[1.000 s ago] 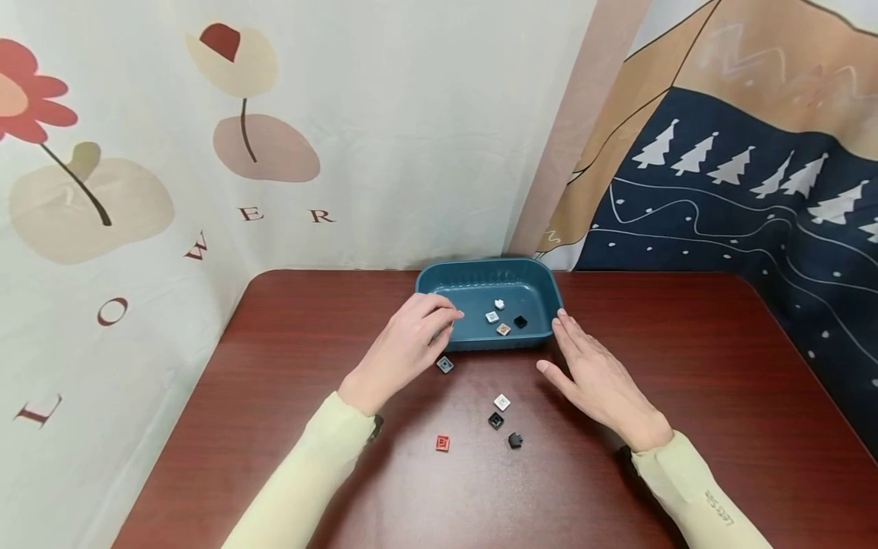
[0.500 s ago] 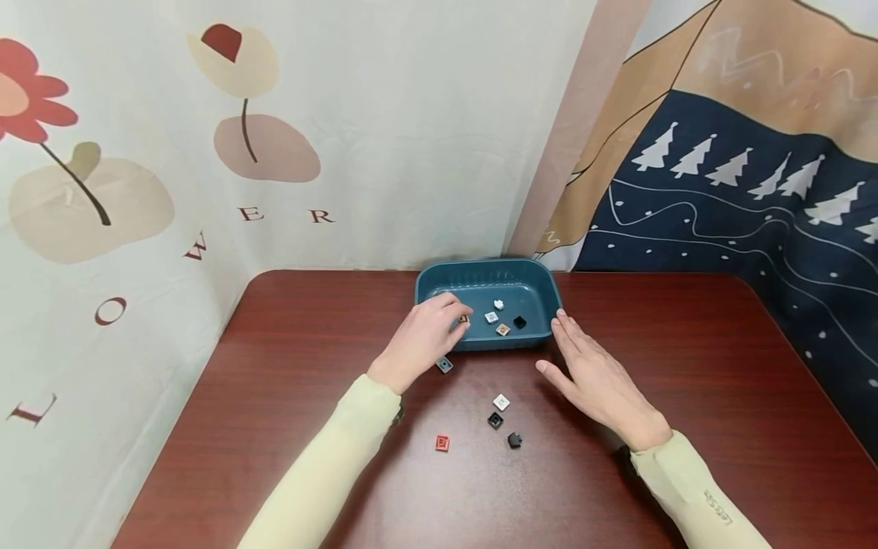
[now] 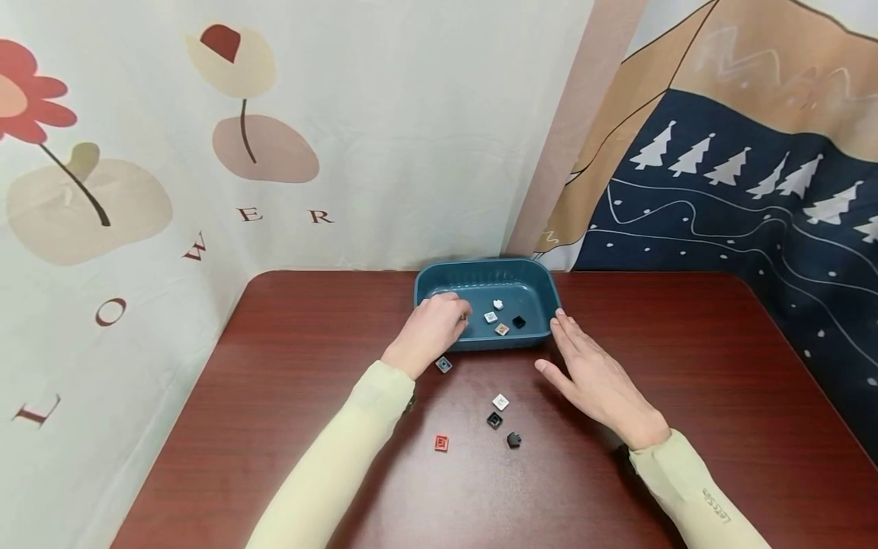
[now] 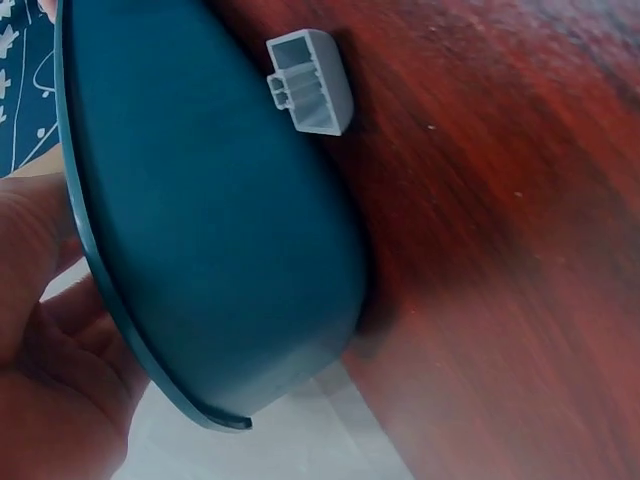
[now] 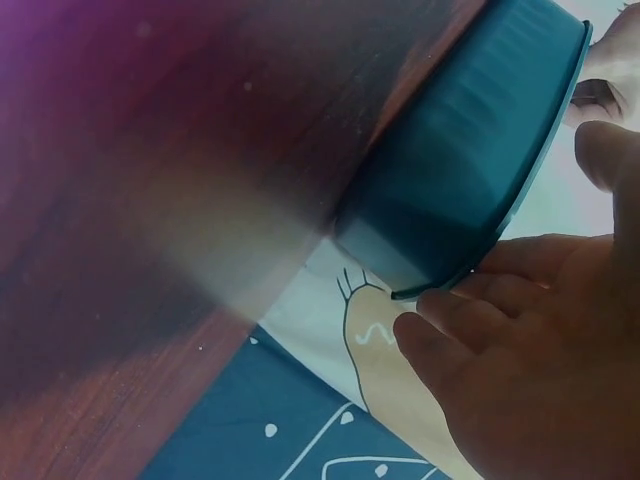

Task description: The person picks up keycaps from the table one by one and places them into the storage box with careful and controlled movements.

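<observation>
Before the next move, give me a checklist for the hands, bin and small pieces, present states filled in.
1. Bin upright on the table: ok.
2. Right hand at the bin's right end, fingers straight: ok.
3. Left hand at the bin's left end: ok.
4. Piece in left hand: cannot tell, fingers hide it.
5. Table free of loose pieces: not ok; gray piece, white piece, red piece and two black pieces lie there.
</observation>
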The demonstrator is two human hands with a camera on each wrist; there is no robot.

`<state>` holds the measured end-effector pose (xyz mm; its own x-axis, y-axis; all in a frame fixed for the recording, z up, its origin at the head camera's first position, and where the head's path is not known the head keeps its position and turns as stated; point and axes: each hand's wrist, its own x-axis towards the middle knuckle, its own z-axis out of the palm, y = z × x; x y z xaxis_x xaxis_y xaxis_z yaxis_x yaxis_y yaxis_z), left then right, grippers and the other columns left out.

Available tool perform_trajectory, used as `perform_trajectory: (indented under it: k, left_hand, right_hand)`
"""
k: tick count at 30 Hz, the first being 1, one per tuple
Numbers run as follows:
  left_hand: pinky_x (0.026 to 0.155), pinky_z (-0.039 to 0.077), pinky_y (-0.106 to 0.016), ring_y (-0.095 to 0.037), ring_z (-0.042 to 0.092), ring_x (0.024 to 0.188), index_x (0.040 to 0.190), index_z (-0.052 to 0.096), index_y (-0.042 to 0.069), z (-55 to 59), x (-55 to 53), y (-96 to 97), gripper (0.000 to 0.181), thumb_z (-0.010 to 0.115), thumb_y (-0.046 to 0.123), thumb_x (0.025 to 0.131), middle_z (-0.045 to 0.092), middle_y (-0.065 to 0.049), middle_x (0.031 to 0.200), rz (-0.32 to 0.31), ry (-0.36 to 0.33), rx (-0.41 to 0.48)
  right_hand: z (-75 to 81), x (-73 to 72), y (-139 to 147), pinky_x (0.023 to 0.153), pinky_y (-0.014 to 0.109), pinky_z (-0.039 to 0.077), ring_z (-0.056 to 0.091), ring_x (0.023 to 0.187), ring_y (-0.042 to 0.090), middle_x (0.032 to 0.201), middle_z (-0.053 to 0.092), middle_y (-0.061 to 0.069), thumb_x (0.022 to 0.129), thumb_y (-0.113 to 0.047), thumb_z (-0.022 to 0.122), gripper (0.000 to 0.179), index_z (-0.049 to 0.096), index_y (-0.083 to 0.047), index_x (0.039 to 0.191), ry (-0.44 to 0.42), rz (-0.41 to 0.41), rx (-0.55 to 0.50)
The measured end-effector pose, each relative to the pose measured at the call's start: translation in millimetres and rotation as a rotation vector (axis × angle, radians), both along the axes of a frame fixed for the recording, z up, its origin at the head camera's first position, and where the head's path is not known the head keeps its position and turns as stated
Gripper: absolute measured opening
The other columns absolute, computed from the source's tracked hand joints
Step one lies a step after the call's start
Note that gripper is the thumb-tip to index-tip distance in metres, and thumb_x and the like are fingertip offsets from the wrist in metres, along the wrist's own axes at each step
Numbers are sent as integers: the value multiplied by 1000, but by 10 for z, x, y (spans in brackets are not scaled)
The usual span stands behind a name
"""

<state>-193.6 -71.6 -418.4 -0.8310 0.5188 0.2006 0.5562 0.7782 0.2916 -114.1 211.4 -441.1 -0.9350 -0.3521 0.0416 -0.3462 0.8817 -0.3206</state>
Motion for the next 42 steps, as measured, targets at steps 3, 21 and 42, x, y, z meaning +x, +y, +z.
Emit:
perform_trajectory:
  k: [3,21,42]
  left_hand:
    - [86,59,-35,-24,70,102,115,78,5,0,13,6,21,76,11,95,72,-8,110,24,7,16]
    - [99,51,-41,-24,63,118,124,73,8,-61,341,-224,32,74,6,92,69,-6,123,-137,465,124]
    - [105,48,-33,-18,64,116,121,74,12,-186,697,-517,28,76,17,93,70,-2,123,-501,426,-86]
  right_hand:
    - [-4,1,-4,120,57,28,21,156,37,171,17,17,105,-56,52,86,26,2,162,-1,0,-3]
    - [-14,3,2,119,58,29,22,155,38,171,17,17,104,-64,43,90,26,3,162,15,6,-6]
    - [-2,8,1,119,58,28,21,156,38,171,16,18,105,-51,56,85,25,3,162,1,6,-8]
